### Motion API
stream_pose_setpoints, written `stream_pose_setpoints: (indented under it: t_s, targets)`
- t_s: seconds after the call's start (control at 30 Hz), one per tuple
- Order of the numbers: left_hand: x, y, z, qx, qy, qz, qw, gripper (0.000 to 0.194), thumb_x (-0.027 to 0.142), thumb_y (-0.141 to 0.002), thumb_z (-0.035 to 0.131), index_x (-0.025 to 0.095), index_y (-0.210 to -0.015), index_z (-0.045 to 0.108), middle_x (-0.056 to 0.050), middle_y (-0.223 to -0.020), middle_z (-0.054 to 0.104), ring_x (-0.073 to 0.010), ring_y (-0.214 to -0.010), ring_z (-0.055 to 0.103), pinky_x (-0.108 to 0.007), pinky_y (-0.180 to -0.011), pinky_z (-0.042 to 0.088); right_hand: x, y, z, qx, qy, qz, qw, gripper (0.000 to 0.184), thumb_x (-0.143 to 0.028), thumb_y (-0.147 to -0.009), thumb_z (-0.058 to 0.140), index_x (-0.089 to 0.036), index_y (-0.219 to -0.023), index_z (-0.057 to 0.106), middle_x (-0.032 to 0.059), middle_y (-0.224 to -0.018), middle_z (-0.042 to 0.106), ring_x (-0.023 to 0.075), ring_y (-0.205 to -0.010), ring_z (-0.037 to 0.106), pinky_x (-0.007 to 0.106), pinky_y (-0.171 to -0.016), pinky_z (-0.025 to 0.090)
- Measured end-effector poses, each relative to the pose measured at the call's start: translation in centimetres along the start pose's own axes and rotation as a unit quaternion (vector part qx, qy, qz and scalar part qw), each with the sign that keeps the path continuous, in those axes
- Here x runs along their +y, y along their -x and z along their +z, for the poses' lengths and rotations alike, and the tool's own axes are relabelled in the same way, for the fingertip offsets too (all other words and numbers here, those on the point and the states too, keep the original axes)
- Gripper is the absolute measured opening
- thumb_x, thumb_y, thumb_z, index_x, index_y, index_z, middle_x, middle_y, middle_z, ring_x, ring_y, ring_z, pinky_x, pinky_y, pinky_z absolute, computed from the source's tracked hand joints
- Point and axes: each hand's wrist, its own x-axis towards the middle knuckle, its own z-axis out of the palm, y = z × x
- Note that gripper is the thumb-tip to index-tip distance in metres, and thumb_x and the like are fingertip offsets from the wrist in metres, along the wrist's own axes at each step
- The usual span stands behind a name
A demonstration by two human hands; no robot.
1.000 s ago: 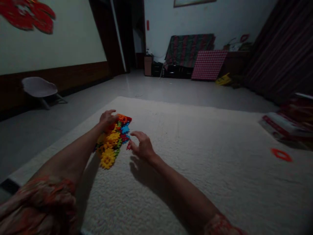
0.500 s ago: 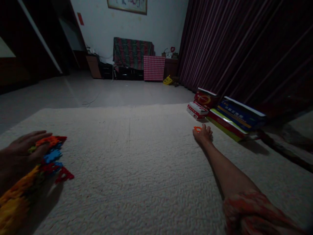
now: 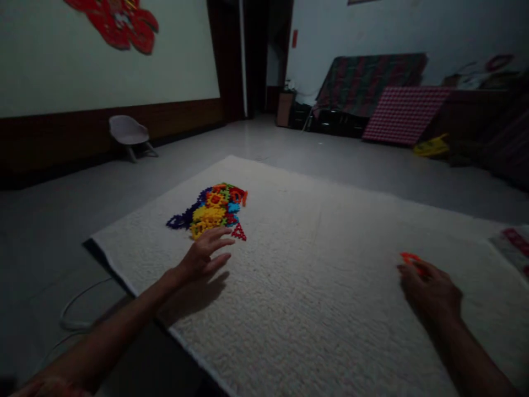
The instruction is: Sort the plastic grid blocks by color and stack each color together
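My left hand point(image 3: 209, 253) hovers with fingers apart just in front of a pile of plastic building pieces point(image 3: 210, 214), holding nothing. The pile mixes yellow, purple, blue, green, orange and red toothed shapes. A red triangular piece point(image 3: 239, 232) lies at the pile's near right corner, close to my fingertips. Over on the right, my right hand point(image 3: 433, 292) is closed on an orange plastic piece point(image 3: 413, 260), which shows partly above the thumb and fingers. Its full shape is hidden by the hand.
A cream quilted cover point(image 3: 297, 286) lies under everything, its left edge dropping off to the floor. A white and red box point(image 3: 512, 248) sits at the right edge. On the floor beyond are a small chair point(image 3: 129, 131), a cable point(image 3: 66, 314) and a yellow bag point(image 3: 432, 146).
The view has swung left. My left hand has come off the pile and opened in front of it. My right hand still has the orange piece, now nearer to me.
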Motion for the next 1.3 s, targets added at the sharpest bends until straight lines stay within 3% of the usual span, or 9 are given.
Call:
stream_pose_setpoints:
  t_s: [0.1, 0.2, 0.33, 0.43, 0.53, 0.63, 0.87, 1.07, 1.3]
  targets:
    - [-0.7, 3.6, -0.5, -0.007, -0.033, -0.011, 0.999, 0.037, 0.041, -0.079, 0.067, 0.035, -0.115, 0.073, -0.008, -0.141, 0.061, -0.0316, -0.137, 0.050, -0.055, -0.116, 0.037, -9.8, 4.9, 7.7, -0.160, -0.083, -0.063, 0.982, 0.046, -0.065, -0.073, 0.063, -0.027, -0.099, 0.071, 0.0158, -0.107, 0.072, 0.0275, -0.079, 0.071, 0.049, -0.076, 0.057]
    - [-2.0, 5.3, -0.4, 0.019, -0.045, -0.033, 0.998, 0.045, 0.038, -0.078, 0.069, 0.033, -0.123, 0.070, -0.011, -0.148, 0.055, -0.0340, -0.142, 0.044, -0.057, -0.116, 0.035, -20.1, 10.2, 15.2, -0.260, -0.187, -0.153, 0.935, 0.036, -0.050, -0.082, 0.059, -0.021, -0.099, 0.070, 0.0149, -0.118, 0.070, 0.0264, -0.099, 0.071, 0.045, -0.085, 0.059]
    - [-5.0, 4.5, -0.3, 0.113, -0.016, -0.107, 0.988, 0.041, 0.035, -0.085, 0.059, 0.029, -0.125, 0.067, -0.011, -0.146, 0.056, -0.0313, -0.138, 0.049, -0.054, -0.116, 0.038, -30.6, 14.7, 22.8, -0.282, -0.258, -0.217, 0.898, 0.022, -0.033, -0.085, 0.060, -0.020, -0.100, 0.069, 0.0145, -0.124, 0.068, 0.0260, -0.118, 0.064, 0.044, -0.097, 0.055]
    - [-7.7, 2.7, -0.9, 0.201, 0.017, -0.181, 0.963, 0.039, 0.037, -0.087, 0.052, 0.024, -0.121, 0.068, -0.011, -0.137, 0.063, -0.0277, -0.131, 0.055, -0.048, -0.115, 0.041, -34.8, 15.7, 26.1, -0.269, -0.302, -0.246, 0.881, 0.031, -0.032, -0.086, 0.062, -0.019, -0.113, 0.065, 0.0167, -0.138, 0.059, 0.0262, -0.128, 0.058, 0.044, -0.102, 0.052]
    - [-10.5, 0.7, -1.5, 0.244, 0.036, -0.239, 0.939, 0.039, 0.037, -0.086, 0.051, 0.022, -0.117, 0.068, -0.009, -0.130, 0.067, -0.0248, -0.126, 0.059, -0.043, -0.113, 0.044, -35.7, 15.6, 27.8, -0.243, -0.293, -0.262, 0.887, 0.042, -0.033, -0.084, 0.065, -0.019, -0.123, 0.059, 0.0185, -0.149, 0.049, 0.0272, -0.139, 0.048, 0.048, -0.111, 0.044]
    - [-13.4, -1.7, -1.8, 0.247, 0.032, -0.280, 0.927, 0.041, 0.038, -0.086, 0.051, 0.019, -0.119, 0.067, -0.011, -0.132, 0.066, -0.0245, -0.127, 0.058, -0.040, -0.113, 0.042, -34.4, 15.2, 28.8, -0.252, -0.220, -0.249, 0.909, 0.054, -0.037, -0.080, 0.069, -0.017, -0.128, 0.056, 0.0213, -0.151, 0.045, 0.0316, -0.143, 0.041, 0.054, -0.112, 0.041]
    - [-20.7, -9.9, -2.2, 0.084, 0.040, -0.413, 0.906, 0.059, 0.054, -0.088, 0.052, 0.013, -0.129, 0.063, -0.017, -0.144, 0.058, -0.0323, -0.136, 0.051, -0.040, -0.115, 0.037, -33.5, 13.5, 30.5, -0.338, -0.072, -0.221, 0.912, 0.100, -0.060, -0.070, 0.075, -0.016, -0.151, 0.035, 0.0241, -0.160, 0.031, 0.0408, -0.148, 0.029, 0.063, -0.113, 0.031]
    - [-23.5, -15.5, -1.3, 0.022, 0.102, -0.355, 0.929, 0.062, 0.060, -0.087, 0.053, 0.020, -0.132, 0.063, -0.008, -0.150, 0.053, -0.0268, -0.140, 0.048, -0.032, -0.115, 0.037, -33.9, 11.4, 32.2, -0.352, -0.096, -0.183, 0.913, 0.104, -0.068, -0.076, 0.066, -0.014, -0.156, 0.028, 0.0224, -0.164, 0.024, 0.0365, -0.152, 0.022, 0.056, -0.118, 0.024]
    - [-23.5, -17.0, 0.2, 0.029, 0.238, -0.315, 0.918, 0.061, 0.061, -0.070, 0.072, 0.022, -0.116, 0.074, -0.008, -0.137, 0.065, -0.0286, -0.132, 0.056, -0.033, -0.111, 0.042, -33.9, 8.3, 33.6, -0.323, -0.026, -0.130, 0.937, 0.088, -0.062, -0.085, 0.059, -0.012, -0.153, 0.034, 0.0246, -0.159, 0.033, 0.0395, -0.146, 0.032, 0.058, -0.116, 0.023]
